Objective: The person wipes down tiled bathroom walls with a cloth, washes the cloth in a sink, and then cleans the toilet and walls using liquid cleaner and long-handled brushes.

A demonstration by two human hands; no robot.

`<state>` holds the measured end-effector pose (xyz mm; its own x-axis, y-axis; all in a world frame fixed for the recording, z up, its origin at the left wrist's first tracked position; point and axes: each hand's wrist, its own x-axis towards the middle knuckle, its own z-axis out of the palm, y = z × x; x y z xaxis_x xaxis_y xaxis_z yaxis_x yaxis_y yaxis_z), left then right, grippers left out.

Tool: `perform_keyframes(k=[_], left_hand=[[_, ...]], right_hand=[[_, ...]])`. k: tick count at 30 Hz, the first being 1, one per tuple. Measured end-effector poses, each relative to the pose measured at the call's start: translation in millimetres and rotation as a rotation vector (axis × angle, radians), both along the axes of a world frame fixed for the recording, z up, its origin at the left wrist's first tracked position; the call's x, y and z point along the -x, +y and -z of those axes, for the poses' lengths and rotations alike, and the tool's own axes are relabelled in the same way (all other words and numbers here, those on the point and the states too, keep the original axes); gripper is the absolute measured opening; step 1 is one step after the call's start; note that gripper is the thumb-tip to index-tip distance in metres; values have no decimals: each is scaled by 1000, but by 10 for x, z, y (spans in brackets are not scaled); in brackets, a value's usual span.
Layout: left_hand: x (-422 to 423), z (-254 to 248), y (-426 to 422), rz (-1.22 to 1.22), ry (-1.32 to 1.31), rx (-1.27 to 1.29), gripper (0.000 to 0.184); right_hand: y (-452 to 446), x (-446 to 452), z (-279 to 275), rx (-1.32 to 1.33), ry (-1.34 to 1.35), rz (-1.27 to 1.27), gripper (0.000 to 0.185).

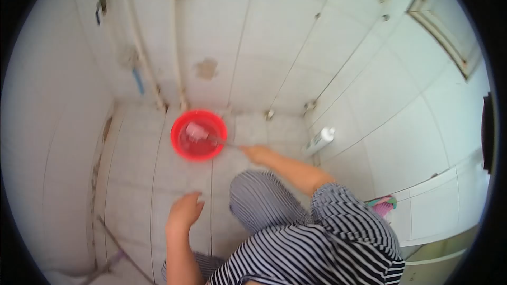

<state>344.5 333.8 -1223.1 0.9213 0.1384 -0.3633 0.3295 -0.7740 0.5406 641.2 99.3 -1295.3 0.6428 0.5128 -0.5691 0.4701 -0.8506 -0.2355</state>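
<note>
My right hand [257, 154] is closed around the thin handle of a long-handled brush [197, 131]. Its pale pinkish head rests inside a red basin [175, 145], which seems to hold some water; the bristles are too blurred to make out. The basin stands on the tiled floor near the back wall. Lower down, my left hand [185, 211] hangs in the air in front of the basin, holding nothing, its fingers loosely bent and the thumb apart.
A white bottle [321, 140] stands on the floor by the right wall. Pipes [176, 42] run down the back wall behind the basin. A thin stick [122, 249] lies at lower left. A pink and green item [382, 206] sits at right near a white ledge [433, 208].
</note>
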Motion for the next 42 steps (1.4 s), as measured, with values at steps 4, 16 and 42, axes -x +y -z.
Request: perform_keyframes(k=[4,16,42], left_hand=[[-155,-176,124,-34,41,8,41],[-222,-158,84,6,3,76,42],[-303,53,173,8,33,108,40]], right_hand=[[208,-102,-353,-136,-179,-157,47],[-676,263,-1257,-294,-353,228,48],[-1425,-691,-2931,-801,-1186,589,49]])
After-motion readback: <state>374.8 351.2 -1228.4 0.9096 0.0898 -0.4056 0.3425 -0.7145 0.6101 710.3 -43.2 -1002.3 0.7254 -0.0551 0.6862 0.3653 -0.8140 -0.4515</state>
